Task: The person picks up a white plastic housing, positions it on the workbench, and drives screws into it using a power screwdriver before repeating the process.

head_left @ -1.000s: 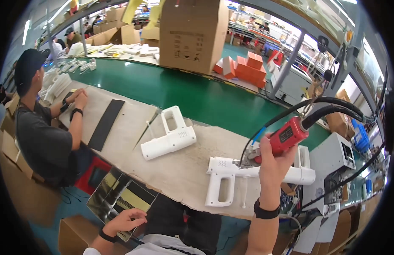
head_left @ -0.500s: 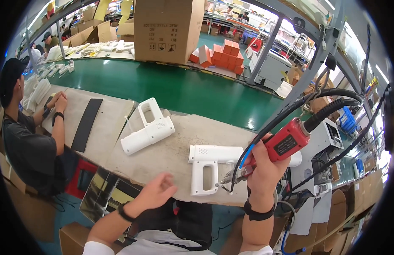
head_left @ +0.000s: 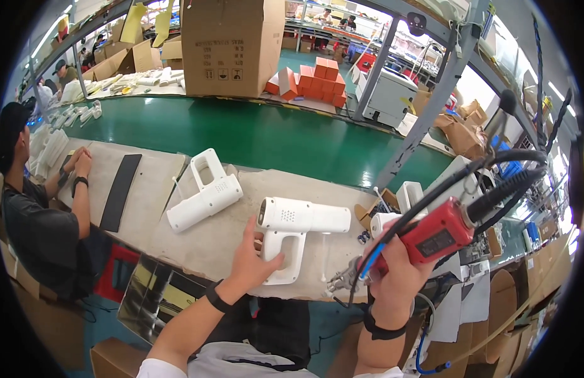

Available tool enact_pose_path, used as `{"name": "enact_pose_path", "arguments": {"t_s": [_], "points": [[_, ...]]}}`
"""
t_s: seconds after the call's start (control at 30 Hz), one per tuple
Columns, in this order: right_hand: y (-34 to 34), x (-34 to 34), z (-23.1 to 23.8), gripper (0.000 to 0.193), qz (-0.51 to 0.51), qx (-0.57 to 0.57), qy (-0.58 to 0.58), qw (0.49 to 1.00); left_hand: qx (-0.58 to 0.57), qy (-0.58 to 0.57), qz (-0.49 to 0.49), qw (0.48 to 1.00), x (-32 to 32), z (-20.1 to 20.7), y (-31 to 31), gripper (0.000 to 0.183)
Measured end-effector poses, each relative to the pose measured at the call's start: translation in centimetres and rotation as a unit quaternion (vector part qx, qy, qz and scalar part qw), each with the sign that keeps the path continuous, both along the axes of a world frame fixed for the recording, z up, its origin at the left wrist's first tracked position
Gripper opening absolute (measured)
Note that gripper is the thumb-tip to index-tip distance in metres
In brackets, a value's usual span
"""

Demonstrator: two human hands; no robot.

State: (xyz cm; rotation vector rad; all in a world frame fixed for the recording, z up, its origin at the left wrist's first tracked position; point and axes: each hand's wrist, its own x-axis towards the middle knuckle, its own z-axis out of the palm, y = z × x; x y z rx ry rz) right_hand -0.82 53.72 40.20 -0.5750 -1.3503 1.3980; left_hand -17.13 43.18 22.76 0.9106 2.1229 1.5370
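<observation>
A white gun-shaped plastic housing point(head_left: 314, 217) lies on the bench with its barrel pointing right and its handle toward me. My left hand point(head_left: 251, 257) grips that handle, thumb and fingers on either side. In my right hand point(head_left: 400, 275) is a red electric screwdriver point(head_left: 435, 238), held at a slant. Its metal tip assembly points down and left, near the bench's front edge and apart from the housing. A second white housing point(head_left: 207, 198) rests farther left, handle pointing away from me.
More white parts point(head_left: 408, 196) stand at the right end of the bench point(head_left: 254, 183). A black cable point(head_left: 512, 154) runs up from the screwdriver. A co-worker point(head_left: 37, 208) sits at left by a black strip point(head_left: 120, 192). Beyond lies a green conveyor belt point(head_left: 210, 129), with a large carton point(head_left: 232, 47).
My left hand has moved onto the housing's handle and now grips it. That housing has shifted left and slightly away. The screwdriver has moved a little right and lower, clear of the housing.
</observation>
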Motion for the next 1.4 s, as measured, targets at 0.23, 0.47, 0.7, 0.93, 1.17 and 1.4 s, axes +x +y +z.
{"name": "enact_pose_path", "arguments": {"t_s": [0.23, 0.47, 0.7, 0.93, 1.17, 1.4], "points": [[-0.7, 1.0, 0.1, 0.018, 0.027, -0.026, 0.011, 0.999, 0.133, 0.002, 0.035, 0.991, -0.5, -0.3, -1.5, 0.096], [-0.9, 0.0, -0.4, 0.023, 0.049, 0.001, 0.002, 0.999, 0.166, -0.015, 0.036, 0.985, -1.6, -0.6, -2.2, 0.094], [-1.0, -0.2, -0.4, 0.024, 0.071, 0.011, 0.008, 0.997, 0.209, 0.000, 0.042, 0.977, -1.8, -0.3, -2.2, 0.092], [-1.0, -0.2, -0.2, 0.022, 0.073, 0.006, 0.004, 0.997, 0.214, -0.068, 0.036, 0.974, -1.5, 0.8, -1.2, 0.089], [-0.8, -2.7, -0.4, 0.020, 0.023, 0.049, 0.036, 0.998, -0.006, -0.030, 0.035, 0.999, -2.1, -0.6, 1.2, 0.085], [-0.5, -4.9, -0.8, 0.024, 0.040, 0.052, 0.041, 0.997, -0.206, 0.063, 0.011, 0.976, -2.8, 0.4, 1.2, 0.090]]}}
